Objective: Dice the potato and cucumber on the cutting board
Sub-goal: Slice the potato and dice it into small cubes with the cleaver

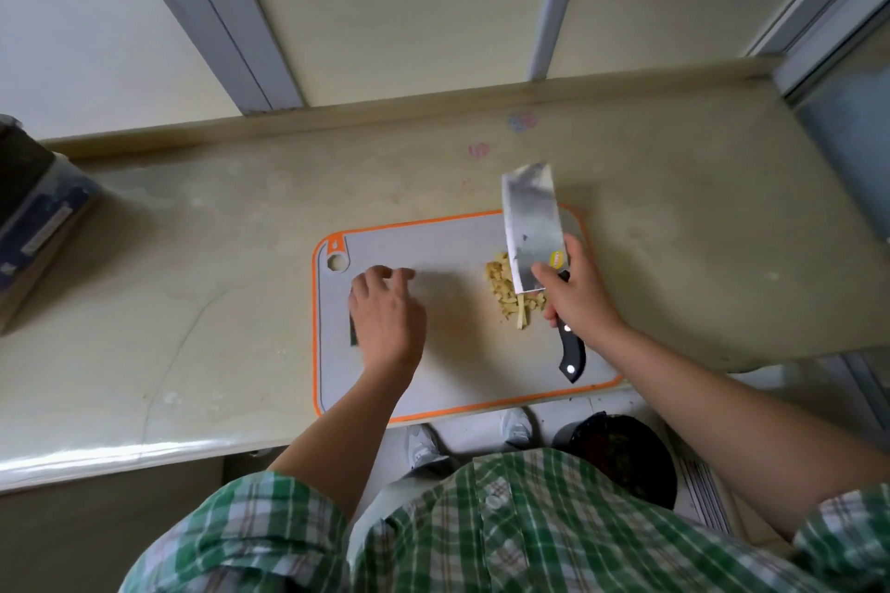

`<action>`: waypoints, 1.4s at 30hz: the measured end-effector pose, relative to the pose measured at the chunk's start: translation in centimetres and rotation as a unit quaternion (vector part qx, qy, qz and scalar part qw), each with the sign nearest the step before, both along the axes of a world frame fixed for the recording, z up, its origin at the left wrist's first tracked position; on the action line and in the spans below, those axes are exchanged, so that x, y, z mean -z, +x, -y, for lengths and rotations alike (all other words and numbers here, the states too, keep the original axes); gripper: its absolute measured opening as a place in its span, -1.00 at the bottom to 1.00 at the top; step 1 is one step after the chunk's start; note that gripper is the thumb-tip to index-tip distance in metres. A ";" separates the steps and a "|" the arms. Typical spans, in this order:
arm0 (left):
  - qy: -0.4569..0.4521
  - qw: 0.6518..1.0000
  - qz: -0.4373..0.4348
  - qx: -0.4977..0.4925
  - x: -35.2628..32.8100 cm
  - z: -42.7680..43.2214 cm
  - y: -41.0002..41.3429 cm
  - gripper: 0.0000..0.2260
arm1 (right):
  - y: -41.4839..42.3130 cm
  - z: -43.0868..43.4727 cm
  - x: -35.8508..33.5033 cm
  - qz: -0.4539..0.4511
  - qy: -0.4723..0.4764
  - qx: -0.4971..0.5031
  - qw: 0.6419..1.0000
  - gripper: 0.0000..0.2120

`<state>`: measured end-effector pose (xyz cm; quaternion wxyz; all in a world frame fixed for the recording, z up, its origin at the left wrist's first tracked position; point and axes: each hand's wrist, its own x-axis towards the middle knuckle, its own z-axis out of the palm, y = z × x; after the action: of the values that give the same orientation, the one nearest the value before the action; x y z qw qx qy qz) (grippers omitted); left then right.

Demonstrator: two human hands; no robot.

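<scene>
A grey cutting board [457, 352] with an orange rim lies on the counter. A heap of pale diced potato [501, 291] sits on its right half, with one uncut strip among the pieces. My right hand [578, 294] grips a cleaver [532, 226] by its black handle, the broad blade tilted up over the potato heap. My left hand [385, 313] hovers over the board's left part, fingers loosely curled and blurred. A dark green sliver of cucumber [353, 330] shows under its left edge; the rest is hidden.
The beige counter [216, 255] runs left and right of the board, with a raised back edge. A dark box [33, 217] stands at the far left. Below the counter's front edge are my feet and a black bin [621, 453].
</scene>
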<state>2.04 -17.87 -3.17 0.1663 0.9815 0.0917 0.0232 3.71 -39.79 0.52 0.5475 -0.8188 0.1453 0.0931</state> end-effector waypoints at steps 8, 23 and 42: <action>0.058 0.911 0.094 0.398 0.0 6.8 1.2 -0.70 | -0.3 4.7 0.2 -0.022 0.074 0.075 0.994 -0.79; 0.164 0.847 0.159 0.480 1.5 10.3 3.3 -0.76 | -0.4 6.7 -0.1 -0.049 0.101 0.060 0.992 -0.75; -0.164 0.980 -0.116 -0.003 1.0 2.1 1.7 -0.79 | -3.7 0.0 2.4 -0.034 -0.128 -0.211 0.969 -0.66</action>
<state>3.78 -19.93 -4.17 0.3135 0.9365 0.1161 -0.1055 -0.01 -39.79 -1.87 0.4007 -0.8907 -0.0011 0.2147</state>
